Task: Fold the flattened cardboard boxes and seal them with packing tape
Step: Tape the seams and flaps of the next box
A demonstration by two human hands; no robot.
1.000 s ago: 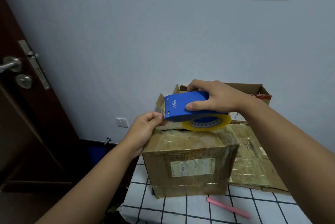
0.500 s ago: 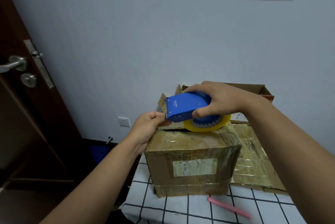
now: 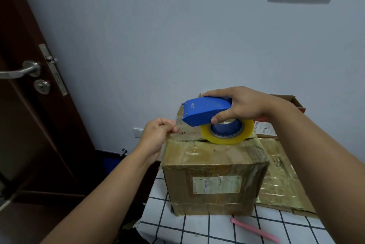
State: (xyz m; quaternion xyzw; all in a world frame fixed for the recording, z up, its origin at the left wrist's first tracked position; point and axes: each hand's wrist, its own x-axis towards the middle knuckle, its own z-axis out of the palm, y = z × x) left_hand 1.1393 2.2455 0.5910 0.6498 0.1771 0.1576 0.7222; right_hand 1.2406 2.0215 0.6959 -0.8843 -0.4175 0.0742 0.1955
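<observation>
A folded cardboard box (image 3: pixel 215 176), wrapped in old shiny tape with a pale label on its front, stands on a checked tablecloth. My right hand (image 3: pixel 242 105) grips a blue tape dispenser (image 3: pixel 205 112) with a yellow roll of clear tape (image 3: pixel 227 133), held just above the box's top rear edge. My left hand (image 3: pixel 158 135) pinches the free end of the clear tape (image 3: pixel 178 125), stretched out left of the dispenser's mouth over the box's upper left corner.
Flattened cardboard (image 3: pixel 280 176) lies right of the box, and an open box (image 3: pixel 290 101) stands behind it. A pink utility knife (image 3: pixel 254 230) lies on the checked tablecloth (image 3: pixel 197 230) in front. A dark door (image 3: pixel 29 105) stands open at the left. The wall is close behind.
My left hand has drawn the tape end away from the dispenser to the left, so a short strip is now stretched between them. The dispenser has tilted and shifted slightly right.
</observation>
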